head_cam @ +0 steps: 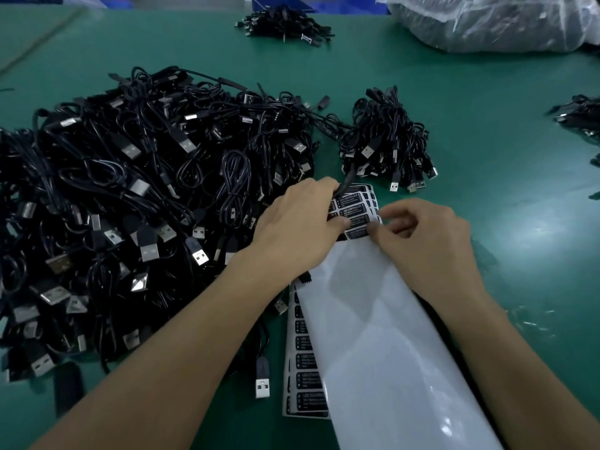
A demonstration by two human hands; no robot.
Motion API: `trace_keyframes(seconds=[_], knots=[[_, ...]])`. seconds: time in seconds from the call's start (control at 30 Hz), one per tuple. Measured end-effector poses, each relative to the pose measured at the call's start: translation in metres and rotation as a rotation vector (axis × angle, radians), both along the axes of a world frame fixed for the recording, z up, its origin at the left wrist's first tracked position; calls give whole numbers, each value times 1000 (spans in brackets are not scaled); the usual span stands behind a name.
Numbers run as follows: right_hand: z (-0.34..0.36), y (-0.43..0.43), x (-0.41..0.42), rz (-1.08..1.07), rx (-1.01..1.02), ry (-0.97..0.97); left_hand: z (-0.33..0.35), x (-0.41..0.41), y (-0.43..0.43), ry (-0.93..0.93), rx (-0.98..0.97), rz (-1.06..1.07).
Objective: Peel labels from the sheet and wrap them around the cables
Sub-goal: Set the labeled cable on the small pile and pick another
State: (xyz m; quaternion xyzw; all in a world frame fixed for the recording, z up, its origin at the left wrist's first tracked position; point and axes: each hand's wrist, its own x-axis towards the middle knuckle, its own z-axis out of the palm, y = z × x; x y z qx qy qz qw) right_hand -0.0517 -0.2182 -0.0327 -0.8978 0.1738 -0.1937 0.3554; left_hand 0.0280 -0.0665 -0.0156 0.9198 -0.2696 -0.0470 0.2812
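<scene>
A white label sheet lies in front of me, most of it bare backing, with black "LED CONTROLLER" labels left at its far end. My left hand presses on that end and grips a black cable that runs up toward a small cable bundle. My right hand pinches the edge of one label at the sheet's right side between thumb and forefinger. A second sheet of black labels lies under the white one.
A large heap of black USB cables fills the left of the green table. Another cable pile lies at the back, more cables at the right edge. A plastic-wrapped bag sits at the back right.
</scene>
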Motion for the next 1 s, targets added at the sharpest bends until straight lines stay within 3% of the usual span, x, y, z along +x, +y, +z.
trace_keyframes(seconds=[0.2,0.37,0.57,0.83,1.0], knots=[[3,-17,0,69,308,66,-3,-4,2,-34,-87,33],[9,-19,-5,198,434,214,-6,-6,3,-102,-182,82],[11,-17,-5,184,417,258,-5,-9,5,-62,-222,80],[18,-8,-6,178,637,312,-1,-20,10,-21,-242,-27],[20,-8,-6,209,661,363,-6,-24,9,5,-224,-21]])
